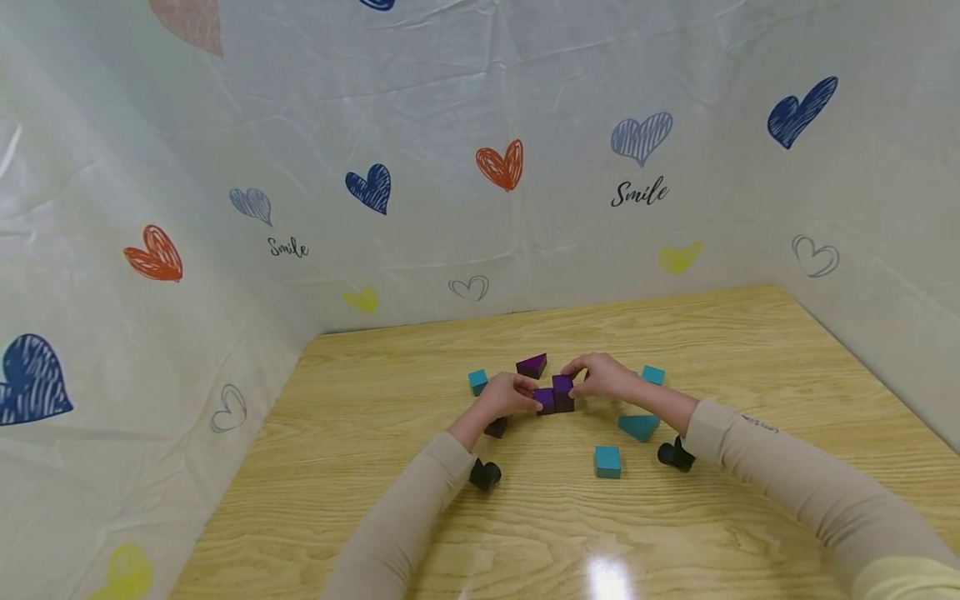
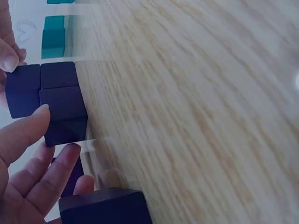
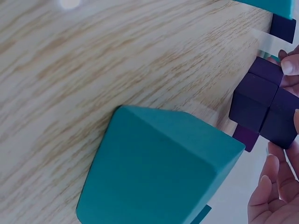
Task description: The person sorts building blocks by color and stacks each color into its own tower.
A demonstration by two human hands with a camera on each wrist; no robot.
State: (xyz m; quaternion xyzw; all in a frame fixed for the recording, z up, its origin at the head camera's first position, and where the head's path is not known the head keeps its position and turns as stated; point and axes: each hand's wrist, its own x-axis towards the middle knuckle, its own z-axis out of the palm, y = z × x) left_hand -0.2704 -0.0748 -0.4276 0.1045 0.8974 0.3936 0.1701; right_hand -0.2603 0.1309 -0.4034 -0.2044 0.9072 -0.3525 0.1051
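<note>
Three dark purple cubes stand together on the wooden table, two stacked and one beside the stack on the left. My left hand point(image 1: 507, 397) pinches the left cube point(image 1: 544, 401) between thumb and fingers; in the left wrist view the thumb lies on that purple cube point(image 2: 64, 112). My right hand point(image 1: 602, 377) pinches the upper cube point(image 1: 562, 385) of the stack, with the thumb on its near side. Under it sits the lower cube point(image 1: 564, 404). The cubes touch one another, as the right wrist view shows at the upper cube point(image 3: 281, 119).
A purple wedge block point(image 1: 532, 366) lies behind the cubes, and a dark block point(image 1: 496, 427) near my left wrist. Teal blocks lie around: one at left point(image 1: 478, 382), one at back right point(image 1: 653, 375), a wedge point(image 1: 638, 427) and a front block point(image 1: 607, 462). A heart-printed sheet point(image 1: 420, 250) hangs behind.
</note>
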